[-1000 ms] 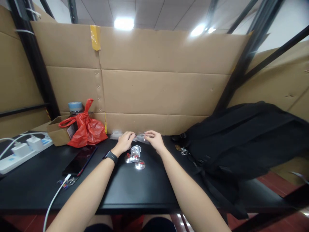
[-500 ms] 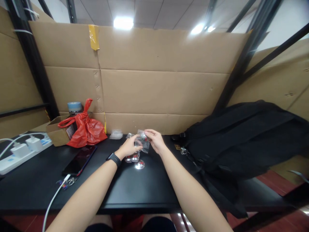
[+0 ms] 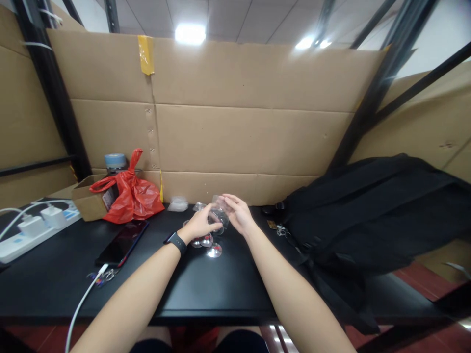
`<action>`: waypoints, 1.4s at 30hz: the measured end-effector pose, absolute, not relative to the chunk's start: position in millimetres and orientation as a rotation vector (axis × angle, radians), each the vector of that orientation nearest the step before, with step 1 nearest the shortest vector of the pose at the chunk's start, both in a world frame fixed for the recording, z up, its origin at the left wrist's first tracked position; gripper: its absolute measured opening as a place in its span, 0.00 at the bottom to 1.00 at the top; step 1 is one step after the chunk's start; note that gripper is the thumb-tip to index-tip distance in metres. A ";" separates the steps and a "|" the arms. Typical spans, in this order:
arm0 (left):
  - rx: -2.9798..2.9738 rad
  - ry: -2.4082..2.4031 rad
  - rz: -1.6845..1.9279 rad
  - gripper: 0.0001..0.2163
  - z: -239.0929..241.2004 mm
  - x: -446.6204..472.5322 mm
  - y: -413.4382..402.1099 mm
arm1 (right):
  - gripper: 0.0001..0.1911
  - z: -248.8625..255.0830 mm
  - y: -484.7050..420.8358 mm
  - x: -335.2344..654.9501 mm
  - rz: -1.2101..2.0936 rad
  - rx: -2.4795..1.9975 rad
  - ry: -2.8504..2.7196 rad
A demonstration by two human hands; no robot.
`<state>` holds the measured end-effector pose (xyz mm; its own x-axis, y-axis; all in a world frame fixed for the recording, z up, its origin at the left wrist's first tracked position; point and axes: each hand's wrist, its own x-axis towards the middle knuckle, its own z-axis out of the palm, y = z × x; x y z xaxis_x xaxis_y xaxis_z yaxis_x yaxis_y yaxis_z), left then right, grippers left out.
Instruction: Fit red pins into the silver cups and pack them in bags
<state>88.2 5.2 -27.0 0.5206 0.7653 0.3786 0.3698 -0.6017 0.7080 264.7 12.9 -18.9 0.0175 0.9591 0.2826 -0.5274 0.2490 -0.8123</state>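
Note:
Both of my hands hold a small clear plastic bag (image 3: 220, 214) a little above the black table (image 3: 206, 289), near its far middle. My left hand (image 3: 200, 224), with a black watch on the wrist, pinches the bag's lower left side. My right hand (image 3: 237, 213) grips its right side, fingers curled round the top. Something small and dark shows inside the bag. Under the hands lie several clear round suction cups (image 3: 213, 251), some with red parts. Two more clear bags (image 3: 177, 203) lie by the cardboard wall.
A red plastic bag (image 3: 128, 193) sits in a cardboard box (image 3: 83, 201) at the left, with a blue-capped jar (image 3: 115, 162) behind. A dark phone (image 3: 123, 242), white cable (image 3: 83, 304) and power strip (image 3: 25, 230) lie left. A black backpack (image 3: 371, 215) fills the right side.
My hands lifted a clear bag from the table by the cardboard wall and drew it toward me, above the suction cups. My left hand slid lower on the bag.

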 end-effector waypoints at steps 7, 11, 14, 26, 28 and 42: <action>2.144 0.848 1.094 0.21 -27.2 86.9 10.1 | 0.21 -19.7 15.2 265.8 1.163 -0.650 -1.056; 2.012 0.919 1.184 0.18 -28.4 88.2 21.9 | 0.29 -22.4 15.4 269.7 1.156 -0.719 -1.193; 1.894 0.917 1.219 0.18 -31.0 88.5 28.4 | 0.27 -27.5 18.4 273.7 1.125 -0.803 -1.286; 2.722 1.112 1.175 0.21 -9.1 82.2 -7.5 | 0.21 -34.5 26.8 282.1 1.006 -1.010 -1.181; 2.864 1.126 1.050 0.16 -5.7 82.6 -10.0 | 0.21 -32.4 23.3 276.3 1.040 -0.973 -1.215; 2.751 1.414 1.230 0.13 9.0 8.0 30.7 | 0.16 -30.6 18.5 271.1 1.124 -1.005 -1.380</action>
<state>8.0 30.7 9.0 0.3715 0.6274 0.6844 0.7648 -0.6247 0.1574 271.1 18.5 -30.6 -0.1038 0.9728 0.2071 -0.0065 0.2075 -0.9782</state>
